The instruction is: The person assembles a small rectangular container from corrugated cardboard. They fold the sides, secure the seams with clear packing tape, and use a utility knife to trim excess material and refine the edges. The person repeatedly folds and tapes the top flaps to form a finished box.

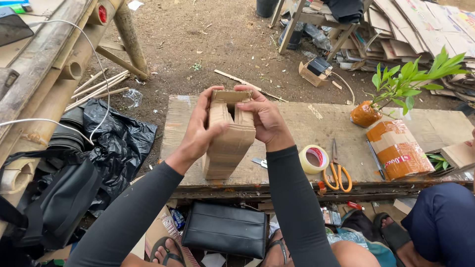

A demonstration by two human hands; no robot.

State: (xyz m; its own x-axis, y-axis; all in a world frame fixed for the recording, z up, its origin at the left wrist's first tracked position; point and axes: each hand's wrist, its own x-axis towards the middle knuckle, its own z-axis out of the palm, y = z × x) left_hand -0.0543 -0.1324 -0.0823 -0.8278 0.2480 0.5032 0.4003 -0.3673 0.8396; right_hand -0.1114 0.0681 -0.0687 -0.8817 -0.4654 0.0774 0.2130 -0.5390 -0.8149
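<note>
Just one view here: head-mounted cam, tilted steeply down and forward from close range, looking over the wooden surface (307, 128) toward the dirt ground (222, 39) beyond it.

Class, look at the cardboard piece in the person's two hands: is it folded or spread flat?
Folded. The cardboard piece is bent into a narrow upright shape with a gap at its top, left hand and right hand pressing its sides.

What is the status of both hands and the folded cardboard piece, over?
Left hand and right hand both grip the folded brown corrugated cardboard piece, held upright above the wooden plank bench. Tape roll and orange-handled scissors lie clear, rightward.
</note>
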